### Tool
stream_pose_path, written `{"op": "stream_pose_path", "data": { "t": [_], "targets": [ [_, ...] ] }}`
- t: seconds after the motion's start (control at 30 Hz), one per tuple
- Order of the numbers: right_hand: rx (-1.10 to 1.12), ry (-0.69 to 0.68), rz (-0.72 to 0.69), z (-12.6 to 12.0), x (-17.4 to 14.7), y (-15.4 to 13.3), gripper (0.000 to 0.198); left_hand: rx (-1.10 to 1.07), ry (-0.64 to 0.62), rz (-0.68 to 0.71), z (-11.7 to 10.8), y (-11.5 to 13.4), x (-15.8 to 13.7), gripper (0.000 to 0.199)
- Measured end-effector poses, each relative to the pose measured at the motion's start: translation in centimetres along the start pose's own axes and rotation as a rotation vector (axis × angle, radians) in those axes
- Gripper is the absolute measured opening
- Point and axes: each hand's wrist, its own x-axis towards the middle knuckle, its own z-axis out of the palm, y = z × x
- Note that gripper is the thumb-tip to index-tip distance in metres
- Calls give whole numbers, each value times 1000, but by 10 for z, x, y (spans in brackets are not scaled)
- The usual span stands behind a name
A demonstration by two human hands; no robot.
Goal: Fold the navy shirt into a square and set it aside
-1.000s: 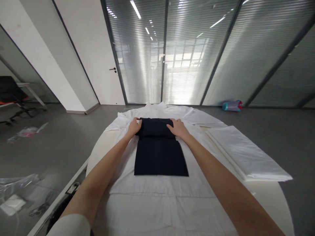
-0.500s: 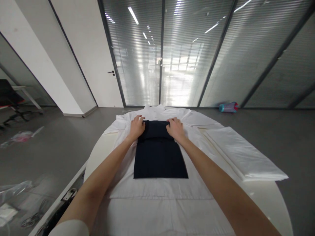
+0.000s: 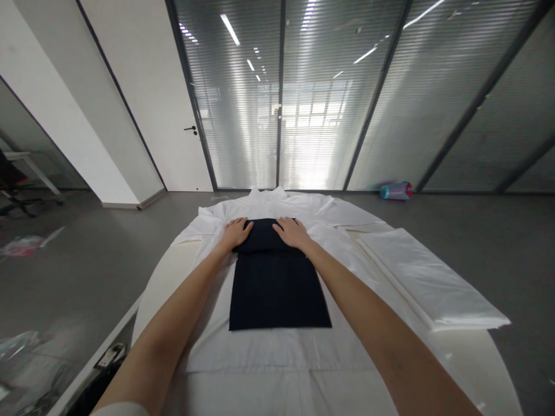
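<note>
A dark navy folded cloth lies on a white shirt spread over the table, its collar at the far end. The cloth's far part is doubled back in a thicker flap. My left hand rests on the left side of that flap, palm down, fingers stretched out. On its right side lies my right hand, also flat, with the thumb pointing inward. Neither hand grips anything; both press on the fabric from above. What kind of garment the dark cloth is, I cannot tell.
A folded white cloth lies to the right on the round white table. Clear plastic wrapping lies on the floor at left, near an office chair. A blue and red package sits by the glass partition.
Both hands have gone from holding the far corners of the dark flap to lying flat on it. My right hand has shifted inward. The view has moved slightly.
</note>
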Motion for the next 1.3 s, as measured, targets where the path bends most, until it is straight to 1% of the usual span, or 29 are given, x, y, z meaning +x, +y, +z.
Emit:
{"op": "stream_pose_path", "data": {
  "t": [0.1, 0.17, 0.3, 0.33, 0.4, 0.53, 0.6, 0.67, 0.73, 0.8, 0.87, 0.97, 1.03, 1.1, 1.17, 1.23, 1.3],
  "targets": [
    [-23, -22, -7, -9, 8, 21, 46, -42, 19, -22, -7, -7, 10, 31],
    [-31, -31, 9, -14, 13, 34, 44, -86, 31, -29, -11, -7, 15, 30],
    [-41, -10, 42, -23, 21, 46, 51, -214, 49, 0, -24, 5, 19, 45],
    [-41, -1, 50, -26, 21, 47, 52, -247, 53, 11, -28, 10, 19, 49],
    [-39, 16, 59, -34, 21, 46, 46, -299, 55, 31, -37, 20, 18, 53],
    [-29, 51, 62, -56, 17, 41, 32, -359, -1, 50, -51, 41, 14, 47],
    [-17, 66, 53, -67, 14, 37, 29, -370, -31, 61, -56, 50, 11, 41],
    [-2, 77, 36, -79, 8, 32, 29, -357, -24, 86, -64, 56, 6, 38],
    [30, 102, 4, -92, -1, 26, 30, -320, -9, 138, -74, 63, -3, 41],
    [102, 149, -68, -106, -18, 19, 29, -260, -15, 208, -88, 72, -17, 48],
    [200, 204, -168, -121, -44, 12, 25, -160, -36, 292, -102, 82, -40, 52],
    [282, 256, -312, -136, -100, 2, 18, 29, -80, 478, -119, 95, -89, 50],
    [257, 225, -423, -136, -142, -5, 15, 143, -150, 643, -124, 97, -128, 50],
    [192, 202, -506, -125, -183, -9, 17, 241, -226, 783, -121, 92, -166, 51],
    [100, 140, -553, -106, -215, -12, 22, 335, -284, 864, -110, 80, -199, 51],
    [25, 116, -575, -83, -235, -12, 25, 391, -300, 884, -96, 68, -222, 52],
    [-31, 141, -563, -64, -244, -13, 25, 398, -257, 859, -83, 60, -233, 52]
  ]
}}
